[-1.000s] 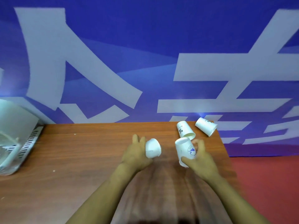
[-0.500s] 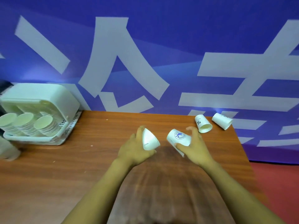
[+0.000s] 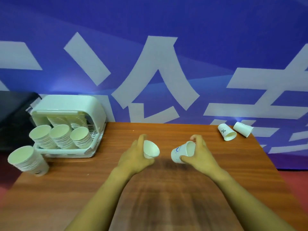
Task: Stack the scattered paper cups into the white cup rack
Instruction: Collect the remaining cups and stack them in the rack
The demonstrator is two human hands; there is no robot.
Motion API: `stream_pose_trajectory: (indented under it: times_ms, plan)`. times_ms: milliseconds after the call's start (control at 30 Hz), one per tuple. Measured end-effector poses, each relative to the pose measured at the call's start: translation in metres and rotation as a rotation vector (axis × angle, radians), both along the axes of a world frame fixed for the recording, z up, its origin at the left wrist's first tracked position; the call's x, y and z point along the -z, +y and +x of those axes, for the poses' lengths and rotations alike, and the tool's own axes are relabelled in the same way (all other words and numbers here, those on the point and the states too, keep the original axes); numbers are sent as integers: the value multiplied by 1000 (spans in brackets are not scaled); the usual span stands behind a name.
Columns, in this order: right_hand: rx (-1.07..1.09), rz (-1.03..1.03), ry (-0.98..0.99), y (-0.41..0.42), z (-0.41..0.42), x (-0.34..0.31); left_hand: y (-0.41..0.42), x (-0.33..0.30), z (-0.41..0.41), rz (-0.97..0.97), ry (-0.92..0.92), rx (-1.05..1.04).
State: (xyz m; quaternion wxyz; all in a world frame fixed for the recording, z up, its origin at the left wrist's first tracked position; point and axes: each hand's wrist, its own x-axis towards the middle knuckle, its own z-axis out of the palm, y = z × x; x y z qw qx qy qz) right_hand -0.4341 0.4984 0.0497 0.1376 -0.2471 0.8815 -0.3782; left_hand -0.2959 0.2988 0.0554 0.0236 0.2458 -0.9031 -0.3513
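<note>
Both grips are loaded: left hand [image 3: 133, 155] holds one paper cup [image 3: 150, 150], mouth toward 3 o'clock; right hand [image 3: 198, 155] holds a logo cup [image 3: 182, 152]. Best nested together over the worktop [image 3: 166, 197] first, rims aligned, then carried to the white cup rack [image 3: 70, 127] at 10 o'clock. Count: two held, two loose cups [image 3: 227, 134] at 2 o'clock, three stacks racked, one stack [image 3: 27, 160] outside.
</note>
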Motion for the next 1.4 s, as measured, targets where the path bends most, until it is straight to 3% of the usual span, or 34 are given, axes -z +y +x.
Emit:
stream_pose_trajectory:
  times_ms: [167, 367, 600, 767, 1033, 1300, 1400]
  plan:
    - [-80, 54, 28, -56, 46, -4, -56, -1, 40, -120, 32, -20]
    - [-164, 98, -24, -94, 90, 13, -87, 21, 97, -71, -152, 15]
    - [-240, 114, 6, -126, 81, 17, -112, 15, 105, -154, -120, -67]
    - [-271, 114, -78, -142, 67, 29, -115, 14, 106, -175, -141, -109]
    - [-259, 123, -116, -158, 76, 31, -154, 9, 117, -162, -69, -98]
    - [-205, 82, -43, -218, 87, 9, -238, -23, 119, -354, 142, -185]
    - [-217, 92, -47, -238, 100, 6, -266, -22, 117, -388, 125, -211]
